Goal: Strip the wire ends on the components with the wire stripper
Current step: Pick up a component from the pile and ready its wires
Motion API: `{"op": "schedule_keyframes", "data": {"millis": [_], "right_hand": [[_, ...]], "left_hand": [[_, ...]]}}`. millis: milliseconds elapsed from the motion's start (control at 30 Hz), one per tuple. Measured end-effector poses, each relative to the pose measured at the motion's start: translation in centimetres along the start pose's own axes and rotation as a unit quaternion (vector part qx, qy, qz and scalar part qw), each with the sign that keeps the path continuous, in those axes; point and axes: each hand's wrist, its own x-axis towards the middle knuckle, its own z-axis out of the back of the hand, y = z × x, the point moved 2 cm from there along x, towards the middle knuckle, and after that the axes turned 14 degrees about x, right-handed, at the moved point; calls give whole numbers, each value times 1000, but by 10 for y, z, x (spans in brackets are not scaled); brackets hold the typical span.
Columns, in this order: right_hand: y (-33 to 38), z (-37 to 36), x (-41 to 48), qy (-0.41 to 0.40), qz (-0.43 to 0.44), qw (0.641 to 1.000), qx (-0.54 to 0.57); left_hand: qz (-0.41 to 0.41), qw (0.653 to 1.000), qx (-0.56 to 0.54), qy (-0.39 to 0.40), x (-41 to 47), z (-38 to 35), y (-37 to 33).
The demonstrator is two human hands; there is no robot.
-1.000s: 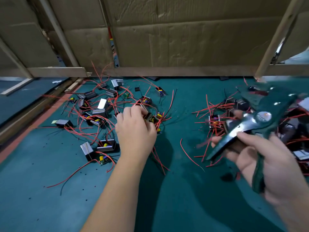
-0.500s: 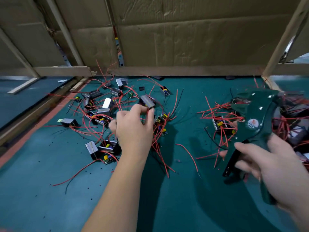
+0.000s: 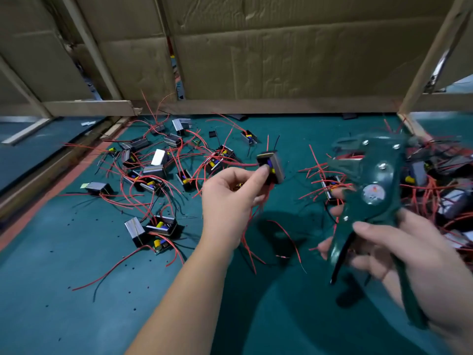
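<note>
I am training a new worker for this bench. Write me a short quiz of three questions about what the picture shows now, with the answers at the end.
1. Choose one. What does the left hand pinch?
A) a screwdriver
B) a small component with wires
C) a roll of tape

2. True or false: the wire stripper is clamped on a wire of that component.

3. Fill in the gap: the wire stripper is held in the ___ hand.

Key
1: B.
2: False. The stripper and the component are apart, with a gap between them.
3: Right. The right hand grips its handles.
</note>
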Motion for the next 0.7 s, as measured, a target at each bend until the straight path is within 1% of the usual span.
{"op": "schedule_keyframes", "data": {"millis": [33, 67, 100, 133, 200, 267, 333, 367, 467, 533, 600, 633, 700], "right_hand": [[-3, -2, 2, 10, -28, 999, 41], [-7, -4, 3, 8, -49, 997, 60], [-11, -3, 4, -1, -63, 996, 62], [-15, -4, 4, -15, -72, 996, 54], [-19, 0, 6, -64, -70, 995, 20], [-18, 4, 8, -99, -58, 993, 9], [-15, 6, 10, -99, -44, 994, 31], [-12, 6, 11, -83, -35, 994, 58], [-3, -3, 8, -7, -23, 990, 136], [-1, -7, 11, 58, -66, 975, 206], [-3, -15, 15, 147, -128, 929, 314], [-5, -18, 15, 156, -146, 915, 342], [-9, -21, 13, 162, -162, 911, 342]], "left_hand": [[53, 994, -91, 27, -1, -3, -2], [92, 982, -161, 44, -1, -6, -3], [124, 967, -212, 62, -2, -8, -4], [136, 959, -239, 75, -1, -9, -4], [131, 954, -250, 97, -2, -8, -6], [123, 955, -246, 112, -1, -6, -6], [112, 952, -245, 143, -2, -6, -7], [108, 950, -244, 162, -2, -8, -8], [93, 961, -175, 193, -8, -14, -8], [75, 970, -111, 203, -14, -20, -6], [14, 982, -28, 187, -19, -25, -2], [-33, 984, 13, 174, -22, -28, -1], [-103, 979, 74, 157, -24, -33, 1]]}}
